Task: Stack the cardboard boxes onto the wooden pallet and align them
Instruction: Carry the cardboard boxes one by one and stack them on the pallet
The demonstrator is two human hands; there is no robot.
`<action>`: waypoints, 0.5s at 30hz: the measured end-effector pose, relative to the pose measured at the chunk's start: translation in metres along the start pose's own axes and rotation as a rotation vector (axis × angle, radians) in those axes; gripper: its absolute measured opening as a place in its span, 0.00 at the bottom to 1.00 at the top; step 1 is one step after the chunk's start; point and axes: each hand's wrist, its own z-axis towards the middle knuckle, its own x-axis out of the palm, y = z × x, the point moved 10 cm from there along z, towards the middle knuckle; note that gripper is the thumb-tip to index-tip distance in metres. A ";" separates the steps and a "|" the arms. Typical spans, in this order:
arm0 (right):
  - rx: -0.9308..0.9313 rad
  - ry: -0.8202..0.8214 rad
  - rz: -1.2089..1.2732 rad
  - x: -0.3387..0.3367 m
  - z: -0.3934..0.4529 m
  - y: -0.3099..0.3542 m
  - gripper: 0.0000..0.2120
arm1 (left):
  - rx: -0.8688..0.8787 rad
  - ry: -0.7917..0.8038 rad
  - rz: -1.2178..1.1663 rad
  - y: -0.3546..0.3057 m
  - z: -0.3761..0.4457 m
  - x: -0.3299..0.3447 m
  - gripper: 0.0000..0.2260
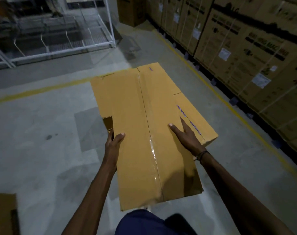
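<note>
At the far left, a partial cardboard box [3, 214] sat at the lower frame edge on the concrete floor [42, 141]. A white metal rack [59, 46] stood beyond the yellow floor line [42, 89].

My left hand [113, 143] gripped the left edge of the carried box [144, 133], thumb on top and fingers [110, 135] curled under beside a cut-out in the side. Centrally, the box was held in the air before me, long axis running away from me, taped seam uppermost. My right hand [185, 134] lay flat on the top face right of the seam, fingers spread wide and straight, pressing rather than clasping.

No wooden pallet was visible, so placement had not been reached. In my judgement, the carry would go better with the right hand moved to the right edge or underside; a flat palm gives little support, and the far end could dip. The box should stay level and be lowered square to the pallet edges.

To the right, tall strapped cartons [246, 48] lined the aisle.
</note>
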 end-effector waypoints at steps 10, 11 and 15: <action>-0.034 0.147 -0.029 -0.009 0.038 0.000 0.34 | -0.028 -0.137 0.009 0.025 0.008 0.018 0.24; -0.030 0.163 -0.031 -0.012 0.043 -0.005 0.34 | -0.028 -0.147 0.013 0.029 0.008 0.024 0.21; -0.006 0.215 -0.035 -0.032 0.066 -0.020 0.35 | -0.017 -0.181 0.042 0.040 0.012 0.053 0.18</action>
